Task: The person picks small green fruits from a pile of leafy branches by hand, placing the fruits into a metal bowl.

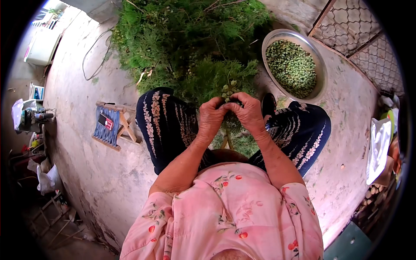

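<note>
My left hand (pixel 211 113) and my right hand (pixel 247 112) meet between my knees, thumbs close together. Both are closed around a green conifer sprig bearing round green cones (pixel 229 88), which show just beyond the fingers. Past them lies a large heap of feathery green conifer branches (pixel 182 42). To the right of the heap, a wide metal basin (pixel 321 76) holds a mass of small green cones (pixel 291 68). The fingertips and the part of the sprig inside them are partly hidden.
A small folding stool (pixel 107 130) with a phone-like object (pixel 106 121) on it stands left of my knee. A metal mesh frame (pixel 347 29) leans at the upper right. White plastic bags (pixel 378 149) and stacked wood (pixel 372 195) lie along the right side; a cable (pixel 84 65) curves over the floor.
</note>
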### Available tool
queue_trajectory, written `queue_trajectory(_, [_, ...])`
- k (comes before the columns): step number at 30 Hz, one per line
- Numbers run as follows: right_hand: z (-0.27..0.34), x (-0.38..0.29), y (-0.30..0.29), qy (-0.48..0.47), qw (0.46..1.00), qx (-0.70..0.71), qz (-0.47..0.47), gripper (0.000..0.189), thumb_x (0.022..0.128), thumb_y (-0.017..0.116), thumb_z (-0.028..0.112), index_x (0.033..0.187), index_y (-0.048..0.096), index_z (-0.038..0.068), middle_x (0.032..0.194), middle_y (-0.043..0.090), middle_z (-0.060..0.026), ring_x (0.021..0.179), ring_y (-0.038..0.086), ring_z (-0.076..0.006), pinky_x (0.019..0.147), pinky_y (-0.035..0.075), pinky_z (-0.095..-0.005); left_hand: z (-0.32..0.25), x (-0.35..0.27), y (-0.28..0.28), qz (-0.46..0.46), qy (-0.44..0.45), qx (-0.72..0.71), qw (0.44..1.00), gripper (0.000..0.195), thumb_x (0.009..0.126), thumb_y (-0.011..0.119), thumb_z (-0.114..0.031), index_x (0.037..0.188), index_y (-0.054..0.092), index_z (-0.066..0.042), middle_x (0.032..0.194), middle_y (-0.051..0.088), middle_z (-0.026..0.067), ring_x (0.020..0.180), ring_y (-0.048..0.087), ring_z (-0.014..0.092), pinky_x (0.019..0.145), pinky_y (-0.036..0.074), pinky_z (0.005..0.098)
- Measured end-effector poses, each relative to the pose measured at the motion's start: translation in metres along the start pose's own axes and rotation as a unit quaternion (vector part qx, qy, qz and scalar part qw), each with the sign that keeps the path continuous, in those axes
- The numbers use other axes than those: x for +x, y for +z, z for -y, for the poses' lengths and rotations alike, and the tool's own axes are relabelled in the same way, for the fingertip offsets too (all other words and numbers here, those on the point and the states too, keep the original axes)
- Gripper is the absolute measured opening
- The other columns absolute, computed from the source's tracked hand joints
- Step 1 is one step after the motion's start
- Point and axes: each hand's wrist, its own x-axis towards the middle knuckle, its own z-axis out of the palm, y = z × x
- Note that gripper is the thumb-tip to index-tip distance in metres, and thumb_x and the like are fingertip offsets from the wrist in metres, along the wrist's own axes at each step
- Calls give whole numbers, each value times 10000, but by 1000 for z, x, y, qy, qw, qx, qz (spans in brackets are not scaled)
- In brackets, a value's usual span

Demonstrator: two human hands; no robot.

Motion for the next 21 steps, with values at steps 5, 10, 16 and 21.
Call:
queue_trajectory(5, [-2,-1,3,27,999,-18,-14,158,776,631,135,816,597,-14,654,562,-71,588,525,-128,534,418,-255,2,1,2,9,-2,-3,1000,97,799,618,-68,831,622,23,716,583,-18,637,477,40,540,395,205])
queue_trajectory(10, [-9,-5,-8,269,889,371,15,175,840,563,129,965,564,6,677,543,-1,566,483,-50,483,386,-206,-1,1,2,16,-48,-132,990,136,797,628,-89,884,636,16,740,600,-12,627,496,49,533,393,203])
queue_trajectory(16, [-5,-3,-6,233,873,428,7,230,842,569,143,1009,535,-12,776,555,-39,576,486,-68,481,389,-220,-14,0,4,-5,-79,-183,980,147,809,623,-100,899,637,16,741,602,-14,634,497,38,545,403,201])
queue_trajectory(21, [-5,-2,6,222,909,351,-35,238,831,589,165,985,550,-14,760,558,-28,577,476,-72,492,379,-207,-11,-4,6,14,-36,-100,994,144,808,614,-84,903,639,22,746,614,-8,639,509,37,563,412,191])
